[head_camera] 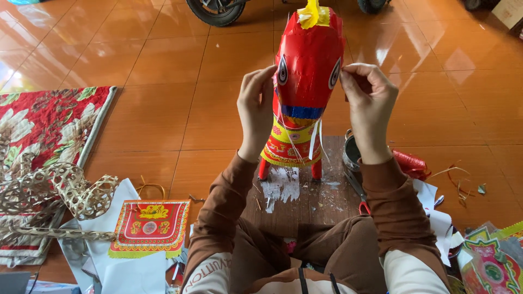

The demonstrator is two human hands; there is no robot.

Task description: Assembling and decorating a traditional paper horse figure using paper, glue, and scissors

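The left hand (pixel 256 111) lies flat against the side of the red paper horse (pixel 305 81) at centre frame, fingers together and curled onto the face just beside one paper eye (pixel 283 71). The right hand (pixel 369 103) pinches at the opposite cheek, thumb and fingertips closed by the other eye (pixel 334 74); whether a strip is between them is too small to tell.

The horse stands upright on thin red legs on a small wooden board (pixel 305 201) on the floor, between the person's knees. Judging by its look, it is well advanced: the red skin is on, with both eyes, a blue band, a yellow crest and a patterned chest piece. Loose white strips (pixel 316 139) hanging under the chin look unfinished.

Further out, scissors (pixel 357 190) and a metal tin (pixel 351 152) lie to the right, a red roll (pixel 409 163) beyond. Lower left holds a patterned paper panel (pixel 150 227) and a woven bamboo frame (pixel 54 196).
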